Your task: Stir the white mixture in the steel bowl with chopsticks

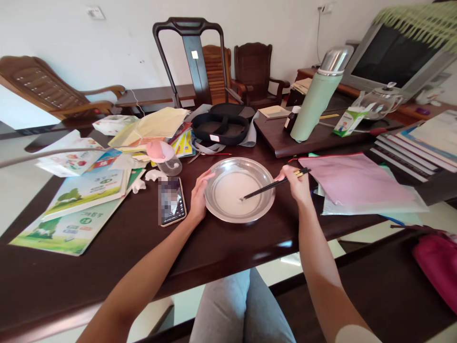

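A shiny metal bowl (240, 218) sits on the dark wooden table in front of me, with a pale, milky liquid (232, 193) in its bottom. My left hand (200, 193) grips the bowl's left rim, fingers along the edge. In my right hand (295, 183) is a pair of black chopsticks (266, 188) with gold marks near the upper ends. Their tips reach down into the liquid, close to the bowl's middle. Just left of my left hand lies a phone (172, 201) with its screen lit and partly blurred out.
Booklets (76, 209), crumpled tissues and a pink-lidded cup (160, 151) lie to the left. Behind the bowl is a black case (220, 125). At right are a pink zip pouch (353, 176), a green thermos (317, 102), a small carton (350, 120) and stacked books (410, 152).
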`<state>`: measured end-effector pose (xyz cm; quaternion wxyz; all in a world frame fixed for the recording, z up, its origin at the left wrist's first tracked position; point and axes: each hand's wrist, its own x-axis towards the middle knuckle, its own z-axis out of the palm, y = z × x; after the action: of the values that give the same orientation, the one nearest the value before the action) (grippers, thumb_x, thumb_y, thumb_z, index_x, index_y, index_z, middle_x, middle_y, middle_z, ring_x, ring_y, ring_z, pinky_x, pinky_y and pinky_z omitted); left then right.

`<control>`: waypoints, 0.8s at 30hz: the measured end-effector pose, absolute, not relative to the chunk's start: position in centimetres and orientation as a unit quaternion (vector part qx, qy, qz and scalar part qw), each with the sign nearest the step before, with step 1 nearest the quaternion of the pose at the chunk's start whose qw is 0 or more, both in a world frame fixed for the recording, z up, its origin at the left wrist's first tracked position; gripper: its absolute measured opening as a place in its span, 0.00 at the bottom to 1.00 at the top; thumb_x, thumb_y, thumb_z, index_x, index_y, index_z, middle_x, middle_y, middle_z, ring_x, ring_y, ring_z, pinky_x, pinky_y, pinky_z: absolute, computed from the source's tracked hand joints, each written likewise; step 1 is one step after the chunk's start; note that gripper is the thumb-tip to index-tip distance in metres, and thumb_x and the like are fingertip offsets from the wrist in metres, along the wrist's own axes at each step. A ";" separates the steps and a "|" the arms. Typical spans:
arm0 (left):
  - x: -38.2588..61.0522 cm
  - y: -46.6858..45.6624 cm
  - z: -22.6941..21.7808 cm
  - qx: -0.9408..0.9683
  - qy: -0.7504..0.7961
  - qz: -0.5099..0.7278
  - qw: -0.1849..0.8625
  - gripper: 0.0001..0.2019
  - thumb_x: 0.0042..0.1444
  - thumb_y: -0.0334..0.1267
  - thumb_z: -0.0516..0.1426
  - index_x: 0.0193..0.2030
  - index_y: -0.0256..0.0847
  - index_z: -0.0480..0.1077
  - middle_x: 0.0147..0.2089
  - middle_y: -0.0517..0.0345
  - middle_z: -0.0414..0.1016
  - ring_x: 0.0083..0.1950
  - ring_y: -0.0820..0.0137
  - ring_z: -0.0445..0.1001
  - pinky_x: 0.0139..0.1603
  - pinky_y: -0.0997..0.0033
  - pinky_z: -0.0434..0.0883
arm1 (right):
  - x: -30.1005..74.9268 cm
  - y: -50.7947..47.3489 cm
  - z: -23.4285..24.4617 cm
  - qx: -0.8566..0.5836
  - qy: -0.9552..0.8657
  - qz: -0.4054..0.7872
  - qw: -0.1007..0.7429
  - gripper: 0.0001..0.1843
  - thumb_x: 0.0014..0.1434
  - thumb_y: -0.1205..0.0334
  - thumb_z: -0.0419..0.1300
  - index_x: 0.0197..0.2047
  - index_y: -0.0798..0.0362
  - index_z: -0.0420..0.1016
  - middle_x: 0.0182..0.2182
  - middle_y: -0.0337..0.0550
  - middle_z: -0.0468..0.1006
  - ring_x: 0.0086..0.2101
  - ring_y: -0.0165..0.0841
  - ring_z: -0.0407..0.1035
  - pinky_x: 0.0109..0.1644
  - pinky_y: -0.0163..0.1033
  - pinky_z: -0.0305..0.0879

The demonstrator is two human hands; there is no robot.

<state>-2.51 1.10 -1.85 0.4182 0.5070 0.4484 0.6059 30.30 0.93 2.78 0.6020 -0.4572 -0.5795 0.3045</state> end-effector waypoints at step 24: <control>-2.6 1.1 -2.0 0.506 0.440 0.614 0.416 0.25 0.63 0.66 0.66 0.51 0.48 0.88 0.73 0.49 0.78 0.77 0.47 0.72 0.83 0.45 0.62 | 30.4 1.2 2.6 -0.463 -0.575 0.270 0.618 0.32 0.65 0.27 0.66 0.24 0.45 0.81 0.24 0.42 0.84 0.31 0.42 0.82 0.46 0.49 0.78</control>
<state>-2.55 1.11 -1.99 0.4162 0.5058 0.4404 0.6140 30.36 1.20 2.63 0.6175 -0.4635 -0.5754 0.2699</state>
